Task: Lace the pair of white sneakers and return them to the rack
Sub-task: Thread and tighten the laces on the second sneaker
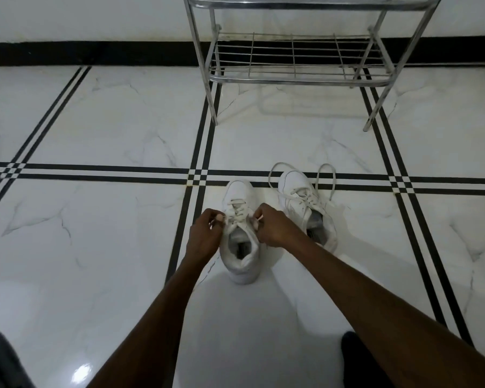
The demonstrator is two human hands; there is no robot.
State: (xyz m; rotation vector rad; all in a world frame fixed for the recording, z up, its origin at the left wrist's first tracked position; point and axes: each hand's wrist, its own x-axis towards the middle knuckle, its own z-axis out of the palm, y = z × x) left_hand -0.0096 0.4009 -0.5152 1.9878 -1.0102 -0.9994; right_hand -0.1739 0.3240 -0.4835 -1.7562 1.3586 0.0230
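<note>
Two white sneakers stand on the tiled floor, toes pointing away from me. The left sneaker (240, 242) is between my hands. My left hand (205, 233) pinches a lace end at the shoe's left side, near the top eyelets. My right hand (275, 226) pinches the other lace end at its right side. The right sneaker (305, 203) stands just to the right, untouched, its long laces (326, 177) lying loose in loops on the floor. The metal shoe rack (300, 79) stands further ahead by the wall.
The rack's lower wire shelf (291, 60) holds nothing; its legs rest on white marble-look tiles with black stripe borders. A black skirting runs along the wall. A dark object (356, 357) lies at the bottom right, and grey fabric (0, 359) at the bottom left.
</note>
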